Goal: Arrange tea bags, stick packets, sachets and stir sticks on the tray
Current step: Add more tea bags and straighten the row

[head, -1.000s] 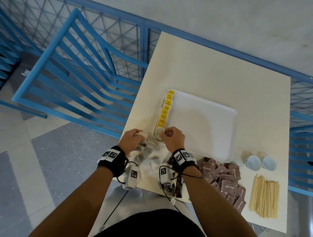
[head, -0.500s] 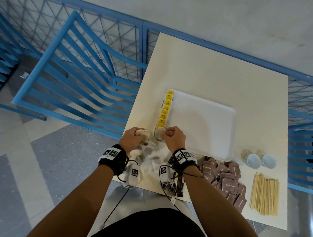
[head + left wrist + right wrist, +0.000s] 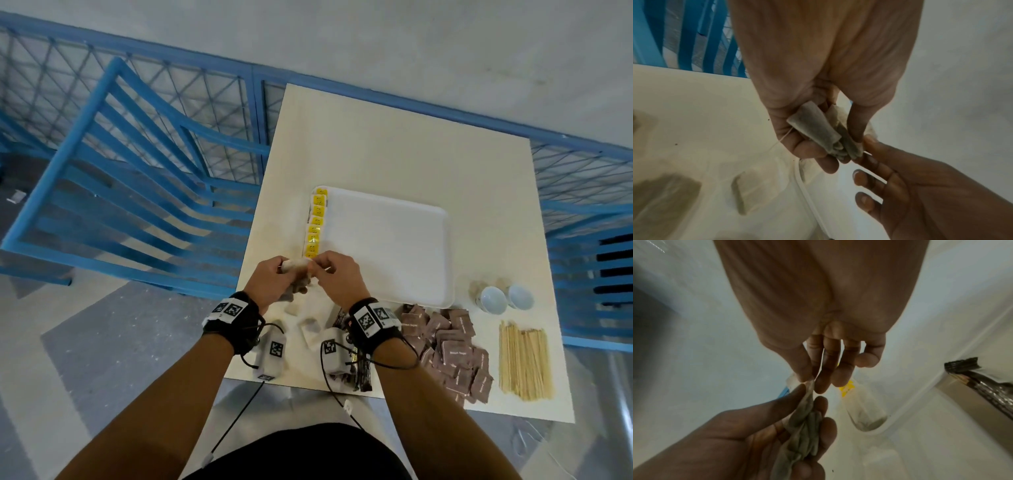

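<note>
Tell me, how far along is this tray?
Early. One row of yellow-tagged tea bags lines the left edge of the tray. The left hand holds a bunch of tea bags; the right hand pinches one. Brown sachets, stir sticks and dark stick packets wait on the table.

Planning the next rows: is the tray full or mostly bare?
Mostly bare. The tray carries one row of yellow-tagged tea bags along its left edge; the rest shows plain white.

The cream tabletop (image 3: pixel 394 144) carries a white tray (image 3: pixel 394 246), loose tea bags (image 3: pixel 310 330), brown sachets (image 3: pixel 448 353), dark stick packets (image 3: pixel 363 371), stir sticks (image 3: pixel 524 363) and two cups (image 3: pixel 505 298).
</note>
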The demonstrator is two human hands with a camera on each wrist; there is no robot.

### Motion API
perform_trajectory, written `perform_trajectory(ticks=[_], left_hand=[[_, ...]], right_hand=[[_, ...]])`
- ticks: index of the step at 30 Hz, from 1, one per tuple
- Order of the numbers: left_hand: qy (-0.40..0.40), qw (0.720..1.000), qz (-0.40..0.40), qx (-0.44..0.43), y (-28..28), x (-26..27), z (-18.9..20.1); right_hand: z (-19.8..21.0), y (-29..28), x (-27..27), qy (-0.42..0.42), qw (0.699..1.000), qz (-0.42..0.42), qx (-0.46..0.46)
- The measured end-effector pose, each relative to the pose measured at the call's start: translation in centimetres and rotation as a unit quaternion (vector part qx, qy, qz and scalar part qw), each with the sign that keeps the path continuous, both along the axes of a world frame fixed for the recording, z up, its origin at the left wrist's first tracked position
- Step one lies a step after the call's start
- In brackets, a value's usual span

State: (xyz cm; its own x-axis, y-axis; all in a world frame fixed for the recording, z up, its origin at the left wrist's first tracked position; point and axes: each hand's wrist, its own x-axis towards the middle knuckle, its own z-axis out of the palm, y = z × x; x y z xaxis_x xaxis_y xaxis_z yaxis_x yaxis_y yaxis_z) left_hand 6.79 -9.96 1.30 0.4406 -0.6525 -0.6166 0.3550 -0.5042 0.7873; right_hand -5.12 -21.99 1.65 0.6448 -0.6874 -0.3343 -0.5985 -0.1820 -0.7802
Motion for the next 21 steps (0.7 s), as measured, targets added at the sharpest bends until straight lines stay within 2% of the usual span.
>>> perform_trajectory(ticks=[4, 10, 14, 21], left_hand=[[0.013, 1.000, -0.015, -0.006, -0.3, -0.5, 0.6], [0.007, 1.000, -0.008, -0.029, -1.6, -1.1, 1.3], [-0.003, 1.000, 0.006, -0.028, -3.4, -1.3, 1.8], [-0.003, 0.999, 0.051, 0.003, -7.6, -0.3, 2.1]], right_hand=[[0.9, -0.6, -0.6, -0.036, 0.997, -0.071, 0.000], [1.8, -1.9, -0.9, -0.064, 0.992, -0.109, 0.006], [1.5, -3.2, -0.8, -0.039, 0.992, -0.111, 0.036], [1.3, -9.1, 1.6, -0.034, 0.997, -0.067, 0.017]])
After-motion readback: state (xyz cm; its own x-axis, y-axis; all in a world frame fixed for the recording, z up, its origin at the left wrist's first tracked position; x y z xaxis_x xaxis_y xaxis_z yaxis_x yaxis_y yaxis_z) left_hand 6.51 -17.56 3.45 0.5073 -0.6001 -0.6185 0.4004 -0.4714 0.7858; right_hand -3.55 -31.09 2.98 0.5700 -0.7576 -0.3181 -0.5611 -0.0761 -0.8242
